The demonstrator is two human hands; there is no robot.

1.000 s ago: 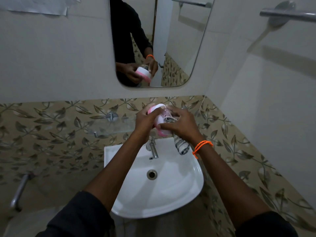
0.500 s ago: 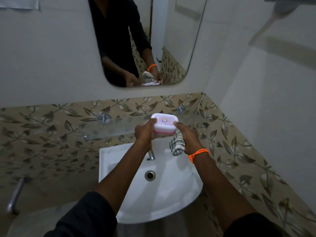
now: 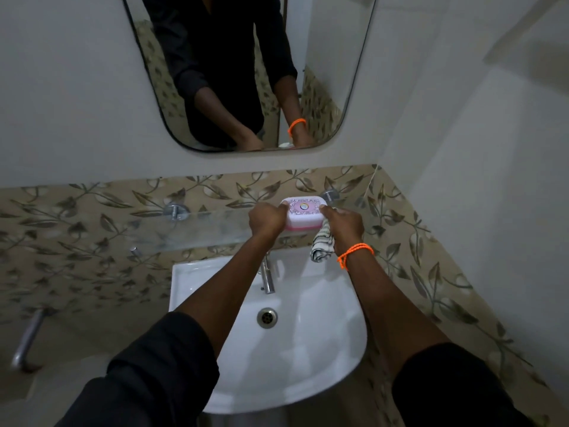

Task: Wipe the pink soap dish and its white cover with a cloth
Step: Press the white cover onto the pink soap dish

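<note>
The pink soap dish (image 3: 303, 227) with its white patterned cover (image 3: 303, 208) closed on top sits level at the right end of the glass shelf (image 3: 197, 231). My left hand (image 3: 266, 220) grips its left end. My right hand (image 3: 343, 224) holds its right end and also clutches a striped cloth (image 3: 323, 246), which hangs down below the palm. Whether the dish rests fully on the shelf or is just above it, I cannot tell.
A white basin (image 3: 323, 349) with a chrome tap (image 3: 267, 277) and drain (image 3: 267, 317) lies below my arms. A mirror (image 3: 246, 72) hangs on the wall above. Leaf-patterned tiles run behind the shelf, and the side wall is close on the right. A metal pipe (image 3: 26, 342) is at the lower left.
The dish was tilted while being rubbed with the cloth; its cover now faces up and both hands have carried it forward and down to the glass shelf. My view has tipped downward.
</note>
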